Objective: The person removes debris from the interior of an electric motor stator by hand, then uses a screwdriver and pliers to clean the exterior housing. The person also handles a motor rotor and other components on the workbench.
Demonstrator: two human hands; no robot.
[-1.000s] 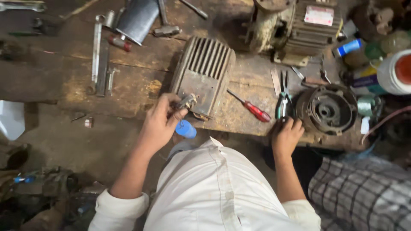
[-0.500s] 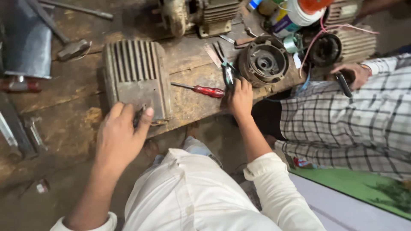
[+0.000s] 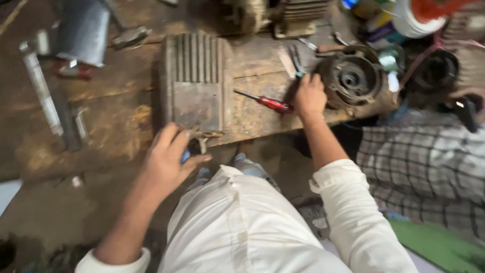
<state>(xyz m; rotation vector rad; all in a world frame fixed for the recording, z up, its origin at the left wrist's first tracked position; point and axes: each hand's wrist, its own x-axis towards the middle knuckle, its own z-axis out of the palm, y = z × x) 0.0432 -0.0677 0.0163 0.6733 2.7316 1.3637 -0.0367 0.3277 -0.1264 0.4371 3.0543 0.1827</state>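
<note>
My left hand (image 3: pixel 169 156) is at the near edge of a ribbed grey metal motor housing (image 3: pixel 194 81) that lies flat on the wooden workbench (image 3: pixel 116 106). Its fingers pinch a small metal part (image 3: pixel 204 135) with something blue under the palm. My right hand (image 3: pixel 309 96) rests on the bench with its fingers on a pair of pliers (image 3: pixel 295 63), right next to a red-handled screwdriver (image 3: pixel 267 102). A round rusty motor end cover (image 3: pixel 351 80) sits just right of that hand.
Another person in a checked shirt (image 3: pixel 419 162) sits at my right, a hand (image 3: pixel 467 101) holding a dark object. A long metal wrench (image 3: pixel 40 91), a grey metal sheet (image 3: pixel 83 28), a motor (image 3: pixel 273 15) and white and coloured containers (image 3: pixel 409 15) lie on the bench.
The view has swung left and down, so the bench items sit further right. My left hand has drawn back to the housing's near edge; my right hand stays by the pliers.
</note>
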